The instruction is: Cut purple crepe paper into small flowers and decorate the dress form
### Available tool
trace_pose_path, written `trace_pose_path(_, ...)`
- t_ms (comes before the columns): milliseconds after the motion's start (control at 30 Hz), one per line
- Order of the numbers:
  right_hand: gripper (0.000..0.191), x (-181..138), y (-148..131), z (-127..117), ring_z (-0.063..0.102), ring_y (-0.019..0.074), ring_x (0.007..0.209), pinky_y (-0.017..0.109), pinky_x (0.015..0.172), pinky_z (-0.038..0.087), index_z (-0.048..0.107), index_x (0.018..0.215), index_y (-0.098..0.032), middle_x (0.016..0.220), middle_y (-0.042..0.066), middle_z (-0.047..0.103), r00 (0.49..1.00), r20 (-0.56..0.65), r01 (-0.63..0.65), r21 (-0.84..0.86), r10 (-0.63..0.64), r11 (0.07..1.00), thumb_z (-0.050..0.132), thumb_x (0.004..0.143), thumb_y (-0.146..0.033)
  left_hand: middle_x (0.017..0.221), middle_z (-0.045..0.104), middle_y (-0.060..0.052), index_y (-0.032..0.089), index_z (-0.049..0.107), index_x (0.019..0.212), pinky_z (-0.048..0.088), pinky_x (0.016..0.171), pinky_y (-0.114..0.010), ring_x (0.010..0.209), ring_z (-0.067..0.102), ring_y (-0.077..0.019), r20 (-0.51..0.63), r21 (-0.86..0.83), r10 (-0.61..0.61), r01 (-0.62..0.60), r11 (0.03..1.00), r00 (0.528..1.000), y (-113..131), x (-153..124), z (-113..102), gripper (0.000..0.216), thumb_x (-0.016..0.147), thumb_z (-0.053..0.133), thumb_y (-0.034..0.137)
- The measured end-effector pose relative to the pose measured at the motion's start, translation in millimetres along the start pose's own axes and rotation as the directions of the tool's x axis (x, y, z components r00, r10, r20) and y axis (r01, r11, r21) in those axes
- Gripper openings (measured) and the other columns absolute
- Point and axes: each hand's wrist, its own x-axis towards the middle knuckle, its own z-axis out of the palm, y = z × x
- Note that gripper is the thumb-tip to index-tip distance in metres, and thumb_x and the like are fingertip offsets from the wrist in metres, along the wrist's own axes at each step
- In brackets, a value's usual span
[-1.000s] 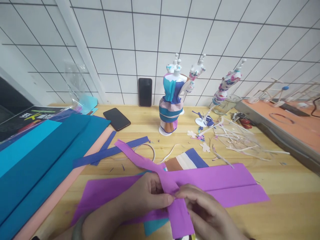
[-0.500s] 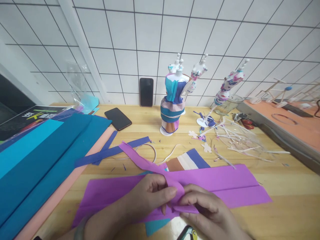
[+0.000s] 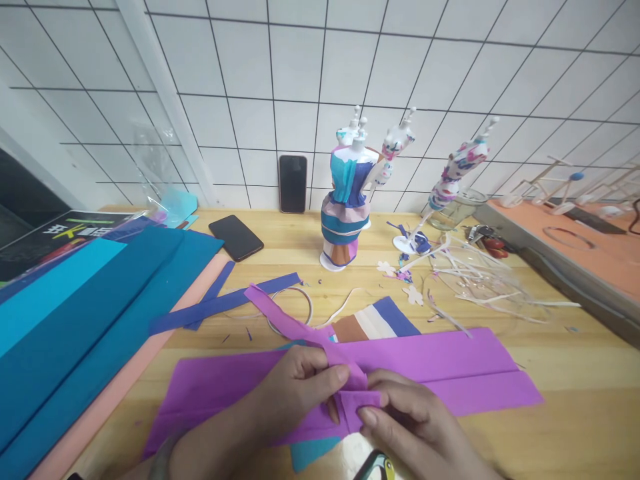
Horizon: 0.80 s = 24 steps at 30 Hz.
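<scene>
Tiled wall (image 3: 240,120) behind wooden desk (image 3: 575,433). Well fwd of back edge, our L hand (image 3: 300,390) & R hand (image 3: 415,417) both pinch narrow purple strip (image 3: 283,320). Step (our judgement): folding nr end; next move calls for even crease. Long axis diagonal, free end twd back-L corner.

A narrow purple crepe-paper strip (image 3: 345,363) slants across a broader, creased sheet of the same purple (image 3: 445,367), its far end reaching past the sheet's edge; its near end is folded into a short flap.
</scene>
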Motion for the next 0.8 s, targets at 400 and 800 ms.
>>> trace_pose_path(400, 0.025, 1.6, 11.1, 1.1, 0.053, 0.0168, 0.067, 0.025, 0.058, 0.043, 0.063, 0.071, -0.018, 0.075, 0.003, 0.058, 0.999, -0.018, 0.038, -0.031, -0.039, 0.999, 0.053, 0.090, -0.032, 0.073, 0.063, -0.001, 0.014, 0.072, 0.082, 0.045, 0.070, -0.026, 0.071, 0.057, -0.0133, 0.101, -0.155, 0.012, 0.003, 0.988, 0.995, -7.2, 2.5, 3.9, 0.012, 0.073, 0.069, 0.022)
trace_pose_path(800, 0.030, 1.9, 13.1, 2.8, 0.050, 0.0171, 0.066, 0.026, 0.058, 0.041, 0.062, 0.068, -0.017, 0.072, 0.003, 0.055, 1.000, 0.002, -0.026, -0.075, 0.026, 0.997, 0.052, 0.090, -0.035, 0.073, 0.062, 0.002, 0.015, 0.072, 0.079, 0.042, 0.070, -0.022, 0.072, 0.055, -0.0106, 0.124, -0.209, 0.069, -0.042, 0.977, 0.990, -7.3, 4.0, 6.2, 0.009, 0.074, 0.065, 0.011)
